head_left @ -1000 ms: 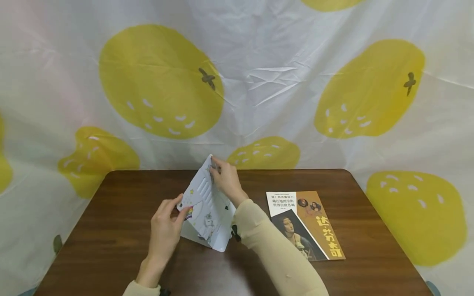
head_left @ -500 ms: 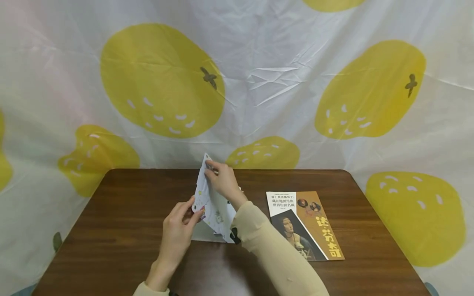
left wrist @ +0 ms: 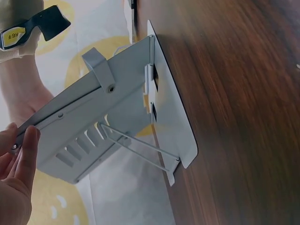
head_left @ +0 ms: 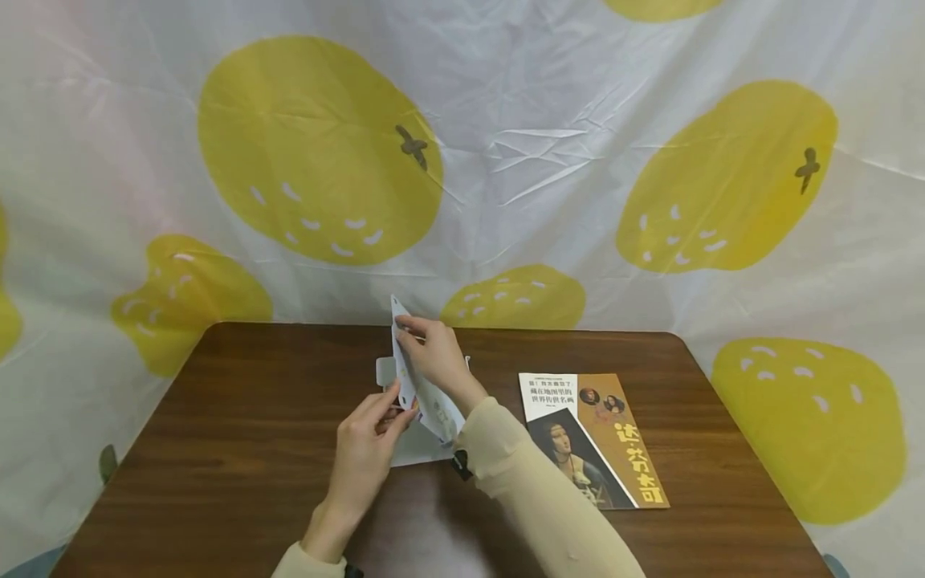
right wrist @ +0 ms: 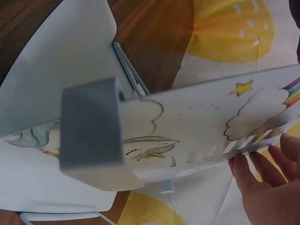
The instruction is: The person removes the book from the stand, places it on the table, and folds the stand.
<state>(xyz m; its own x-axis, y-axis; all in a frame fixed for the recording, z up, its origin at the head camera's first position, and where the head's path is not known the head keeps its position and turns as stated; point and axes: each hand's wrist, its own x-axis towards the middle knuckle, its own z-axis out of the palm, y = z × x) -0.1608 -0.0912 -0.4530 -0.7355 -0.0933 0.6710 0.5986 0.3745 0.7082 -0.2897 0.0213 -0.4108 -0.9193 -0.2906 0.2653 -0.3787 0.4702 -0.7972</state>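
Observation:
A white metal book stand (head_left: 436, 413) printed with a unicorn, clouds and a rainbow stands in the middle of the table, its panel raised steeply from the flat base (head_left: 415, 447). My left hand (head_left: 361, 449) pinches the panel's near left corner between thumb and fingers. Higher up, my right hand (head_left: 441, 357) holds the panel's edge near its top. From behind, in the left wrist view, a bent wire support (left wrist: 140, 146) runs between the slotted panel and the base. A grey clip (right wrist: 91, 124) at the panel's lower edge looms large in the right wrist view.
Right of the stand, a booklet (head_left: 596, 441) with a portrait on its cover lies flat on the brown wooden table (head_left: 238, 449). Behind the table's far edge hangs a white curtain (head_left: 477, 160) with yellow fruit prints.
The book stand has turned so that its panel shows nearly edge-on. My left hand has moved right and slightly forward with its corner; my right hand has shifted only slightly on the upper edge.

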